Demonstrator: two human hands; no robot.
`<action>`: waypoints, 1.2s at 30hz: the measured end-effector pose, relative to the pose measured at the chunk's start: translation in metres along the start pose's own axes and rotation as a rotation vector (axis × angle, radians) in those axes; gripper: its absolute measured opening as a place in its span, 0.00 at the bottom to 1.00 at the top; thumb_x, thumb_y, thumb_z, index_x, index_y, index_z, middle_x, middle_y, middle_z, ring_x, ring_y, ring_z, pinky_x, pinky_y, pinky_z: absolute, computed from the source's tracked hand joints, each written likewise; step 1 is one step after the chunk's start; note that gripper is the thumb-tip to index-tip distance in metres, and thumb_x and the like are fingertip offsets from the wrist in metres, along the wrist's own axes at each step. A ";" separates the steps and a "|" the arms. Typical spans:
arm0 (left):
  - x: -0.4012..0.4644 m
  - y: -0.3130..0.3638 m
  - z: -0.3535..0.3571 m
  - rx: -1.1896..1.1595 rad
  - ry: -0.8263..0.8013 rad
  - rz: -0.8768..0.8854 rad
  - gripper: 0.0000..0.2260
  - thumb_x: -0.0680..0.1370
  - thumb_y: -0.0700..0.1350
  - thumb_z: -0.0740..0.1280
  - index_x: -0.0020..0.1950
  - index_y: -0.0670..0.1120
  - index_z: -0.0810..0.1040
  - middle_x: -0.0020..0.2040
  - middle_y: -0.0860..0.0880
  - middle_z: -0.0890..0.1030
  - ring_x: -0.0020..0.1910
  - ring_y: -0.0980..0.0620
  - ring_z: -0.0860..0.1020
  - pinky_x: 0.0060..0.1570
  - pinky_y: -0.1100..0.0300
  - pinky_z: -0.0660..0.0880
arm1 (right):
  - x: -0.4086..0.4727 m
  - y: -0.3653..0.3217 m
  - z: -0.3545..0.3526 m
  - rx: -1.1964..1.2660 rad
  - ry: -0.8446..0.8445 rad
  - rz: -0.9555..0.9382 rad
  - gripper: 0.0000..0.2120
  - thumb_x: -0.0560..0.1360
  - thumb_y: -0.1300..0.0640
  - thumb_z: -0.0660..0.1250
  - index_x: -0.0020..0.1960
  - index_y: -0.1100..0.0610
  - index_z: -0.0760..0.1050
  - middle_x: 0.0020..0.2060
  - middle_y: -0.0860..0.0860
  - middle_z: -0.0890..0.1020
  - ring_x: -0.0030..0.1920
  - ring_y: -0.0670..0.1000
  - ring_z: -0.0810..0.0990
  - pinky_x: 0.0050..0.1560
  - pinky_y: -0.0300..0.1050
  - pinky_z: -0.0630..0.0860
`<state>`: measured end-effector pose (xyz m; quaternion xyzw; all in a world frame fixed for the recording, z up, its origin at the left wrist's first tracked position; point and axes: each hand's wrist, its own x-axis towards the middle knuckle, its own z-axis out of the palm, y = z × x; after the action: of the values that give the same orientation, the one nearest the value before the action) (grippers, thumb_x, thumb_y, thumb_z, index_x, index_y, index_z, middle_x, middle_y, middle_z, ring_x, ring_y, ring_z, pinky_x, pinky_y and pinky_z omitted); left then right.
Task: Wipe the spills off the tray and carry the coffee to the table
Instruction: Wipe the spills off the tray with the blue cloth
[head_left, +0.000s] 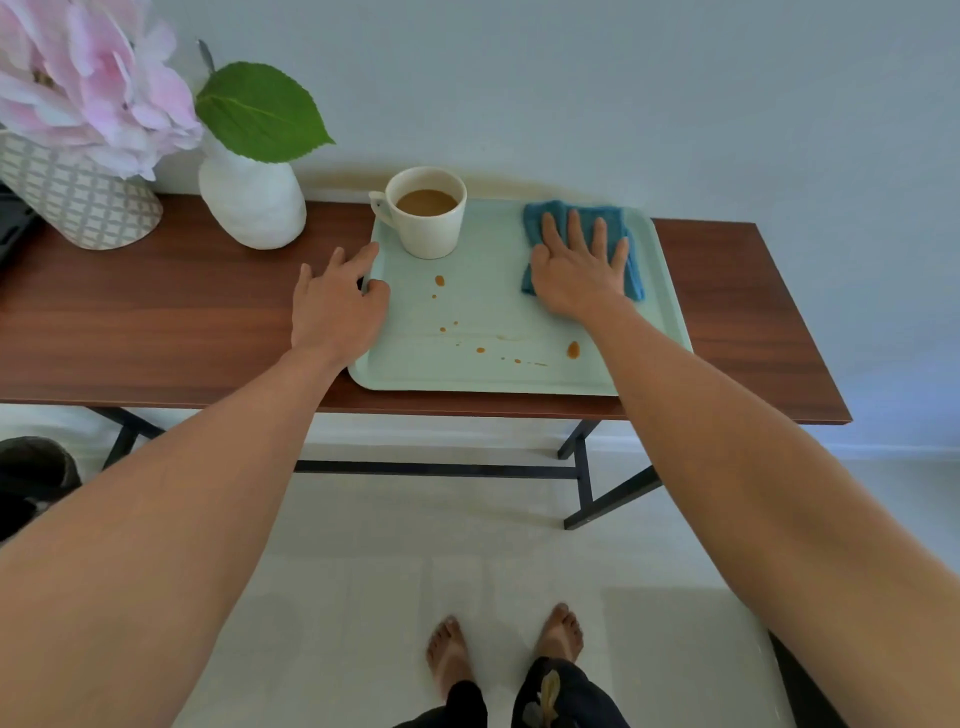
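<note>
A pale green tray (493, 312) lies on a narrow wooden console table (156, 322). A white cup (427, 218) of milky coffee stands at the tray's back left. Brown coffee spills (572, 349) dot the tray's front and middle. A folded blue cloth (558, 218) lies at the back right, and my right hand (579, 270) presses flat on it with fingers spread. My left hand (337, 301) rests on the tray's left rim, thumb over the edge.
A white vase (252, 202) with a green leaf stands left of the cup, close to the tray. A patterned vase (78, 197) with pink flowers stands at the far left. The wall runs right behind the table. My bare feet (504, 649) stand on the pale floor.
</note>
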<state>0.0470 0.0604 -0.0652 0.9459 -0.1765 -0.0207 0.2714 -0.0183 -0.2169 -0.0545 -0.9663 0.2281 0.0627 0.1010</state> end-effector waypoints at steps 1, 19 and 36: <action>0.000 0.000 0.000 0.001 0.001 0.002 0.26 0.81 0.47 0.55 0.81 0.53 0.64 0.79 0.46 0.67 0.82 0.50 0.55 0.80 0.46 0.45 | -0.002 -0.010 0.002 -0.003 -0.001 -0.049 0.29 0.84 0.45 0.39 0.84 0.46 0.40 0.83 0.50 0.42 0.82 0.60 0.38 0.77 0.67 0.35; 0.001 -0.003 0.001 0.004 0.010 0.000 0.25 0.83 0.45 0.48 0.81 0.53 0.64 0.80 0.46 0.66 0.82 0.51 0.54 0.80 0.46 0.44 | -0.062 -0.055 0.023 -0.042 -0.062 -0.433 0.28 0.85 0.42 0.39 0.84 0.43 0.42 0.83 0.46 0.44 0.82 0.55 0.39 0.78 0.61 0.34; 0.001 -0.004 0.002 0.019 0.035 0.012 0.25 0.84 0.42 0.48 0.81 0.52 0.65 0.80 0.45 0.67 0.82 0.49 0.56 0.80 0.46 0.45 | -0.085 -0.042 0.015 -0.013 -0.223 -0.770 0.25 0.85 0.41 0.41 0.82 0.36 0.46 0.82 0.40 0.47 0.81 0.47 0.40 0.78 0.55 0.33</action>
<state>0.0489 0.0617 -0.0689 0.9476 -0.1774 -0.0009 0.2655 -0.0756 -0.1401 -0.0479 -0.9691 -0.1635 0.1261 0.1350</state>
